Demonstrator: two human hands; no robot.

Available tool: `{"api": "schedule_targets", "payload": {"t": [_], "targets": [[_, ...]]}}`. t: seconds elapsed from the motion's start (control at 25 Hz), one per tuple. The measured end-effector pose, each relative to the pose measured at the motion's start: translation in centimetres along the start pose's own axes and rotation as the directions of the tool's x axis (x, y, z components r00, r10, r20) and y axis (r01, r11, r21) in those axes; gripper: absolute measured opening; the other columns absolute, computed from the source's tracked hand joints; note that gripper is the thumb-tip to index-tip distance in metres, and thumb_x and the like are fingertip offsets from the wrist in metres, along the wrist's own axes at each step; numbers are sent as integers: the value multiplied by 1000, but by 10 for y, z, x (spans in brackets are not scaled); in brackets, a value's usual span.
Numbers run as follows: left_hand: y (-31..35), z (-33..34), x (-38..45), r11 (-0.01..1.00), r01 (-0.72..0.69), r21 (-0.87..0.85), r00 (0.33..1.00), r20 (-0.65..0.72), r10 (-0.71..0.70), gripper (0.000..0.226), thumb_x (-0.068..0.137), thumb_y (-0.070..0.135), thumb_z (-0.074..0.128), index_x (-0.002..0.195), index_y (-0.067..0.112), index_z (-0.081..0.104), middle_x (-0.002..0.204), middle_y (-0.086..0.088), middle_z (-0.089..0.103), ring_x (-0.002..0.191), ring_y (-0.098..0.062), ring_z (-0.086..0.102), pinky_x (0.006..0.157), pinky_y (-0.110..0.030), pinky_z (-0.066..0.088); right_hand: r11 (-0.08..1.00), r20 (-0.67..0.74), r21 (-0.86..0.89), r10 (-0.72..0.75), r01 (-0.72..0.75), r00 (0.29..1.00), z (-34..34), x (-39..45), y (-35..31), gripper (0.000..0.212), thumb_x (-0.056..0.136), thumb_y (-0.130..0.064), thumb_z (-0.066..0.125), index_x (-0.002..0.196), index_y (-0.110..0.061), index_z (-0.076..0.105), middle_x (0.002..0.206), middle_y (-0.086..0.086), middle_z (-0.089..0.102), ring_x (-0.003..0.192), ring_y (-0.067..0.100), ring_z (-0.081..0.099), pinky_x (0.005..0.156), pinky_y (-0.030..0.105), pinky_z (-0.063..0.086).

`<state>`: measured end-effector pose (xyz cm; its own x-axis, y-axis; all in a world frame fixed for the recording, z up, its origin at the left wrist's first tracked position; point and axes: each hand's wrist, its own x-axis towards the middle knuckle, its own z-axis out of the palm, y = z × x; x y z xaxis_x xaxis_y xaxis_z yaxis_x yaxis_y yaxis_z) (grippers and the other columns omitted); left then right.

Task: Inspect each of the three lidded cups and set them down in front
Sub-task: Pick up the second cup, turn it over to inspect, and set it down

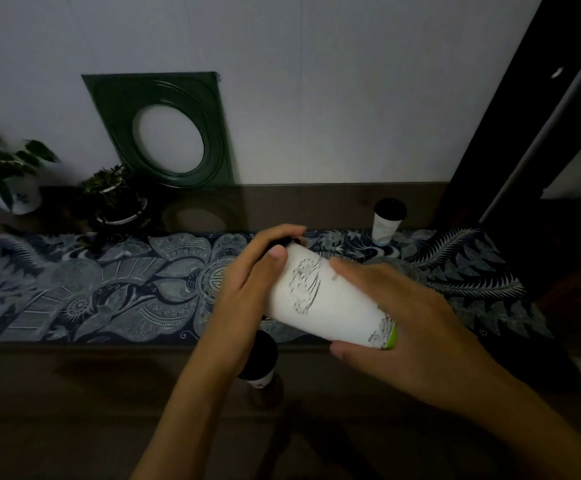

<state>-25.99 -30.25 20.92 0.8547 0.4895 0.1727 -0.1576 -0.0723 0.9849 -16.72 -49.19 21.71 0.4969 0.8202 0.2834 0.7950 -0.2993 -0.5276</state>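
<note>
A white paper cup (320, 299) with a dark drawing and a green base rim lies tilted in the air over the table, its black lid pointing up and left. My left hand (258, 271) grips the lid end, thumb on the cup wall. My right hand (396, 317) holds the base end from the right. A second cup (259, 362) with a black lid stands upright on the wood near the front, partly hidden by my left wrist. A third lidded cup (388, 220) stands upright at the back right.
A blue patterned cloth runner (109, 289) crosses the dark wooden table (74, 393). Two potted plants (116, 199) stand at the back left. A green frame (168, 129) leans on the wall. A dark post (524, 133) rises at right.
</note>
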Motion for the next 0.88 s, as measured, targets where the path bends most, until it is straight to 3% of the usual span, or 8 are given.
{"api": "schedule_targets", "payload": {"t": [0.12,0.2,0.32,0.4,0.48,0.6,0.76,0.88], "targets": [[4,0,-3,998,-64,-5,997,40,64,39,89,46,49,119,29,67,122,-2,69,110,-29,65,87,-54,54,521,285,757,279,-394,917,-10,4,-9,51,68,-40,79,118,-45,66,107,4,75,69,13,71,48,21,51],[5,3,-4,996,-92,3,996,17,92,37,89,44,48,115,26,67,120,-3,69,109,-29,64,89,-58,52,266,427,819,313,-509,849,-11,5,-14,27,75,-37,71,101,-40,74,90,13,77,53,23,66,38,25,47],[4,7,-2,998,-56,-12,997,-50,55,34,86,45,50,108,29,70,117,-4,71,107,-32,65,85,-58,52,599,283,689,296,-408,912,-12,2,-15,45,75,-51,75,118,-50,62,110,-9,72,77,13,72,54,27,58],[3,8,-2,1000,-12,-14,997,-73,11,35,84,50,50,107,35,71,118,-3,70,108,-34,64,81,-53,52,996,30,63,61,-62,998,-10,-2,-7,74,73,-62,69,139,-47,40,131,-22,51,101,3,61,73,23,59],[3,7,-3,1000,-16,-16,999,-52,15,37,85,52,49,111,37,70,122,-2,68,110,-34,63,79,-49,52,960,-52,-225,-183,167,982,-6,-4,1,80,75,-62,63,146,-38,34,136,-15,42,103,3,55,75,22,58],[6,6,-6,995,-100,-20,995,3,101,40,88,48,48,121,32,65,125,0,67,109,-28,65,81,-45,56,971,0,233,49,-48,999,-13,0,-2,72,73,-50,78,137,-47,45,123,-23,56,99,2,63,68,16,56],[5,6,-8,955,-286,85,958,22,285,36,92,36,45,118,20,64,119,2,68,103,-18,65,82,-34,53,276,449,811,272,-516,851,-19,6,-7,40,79,-38,72,116,-24,68,97,12,76,58,24,68,42,26,52],[2,9,-7,958,-279,67,956,-74,284,32,92,33,46,110,16,67,113,0,69,99,-12,66,78,-26,53,386,345,801,329,-459,879,-17,7,-11,43,76,-42,76,116,-30,66,103,-1,75,72,22,73,47,27,56]]}}
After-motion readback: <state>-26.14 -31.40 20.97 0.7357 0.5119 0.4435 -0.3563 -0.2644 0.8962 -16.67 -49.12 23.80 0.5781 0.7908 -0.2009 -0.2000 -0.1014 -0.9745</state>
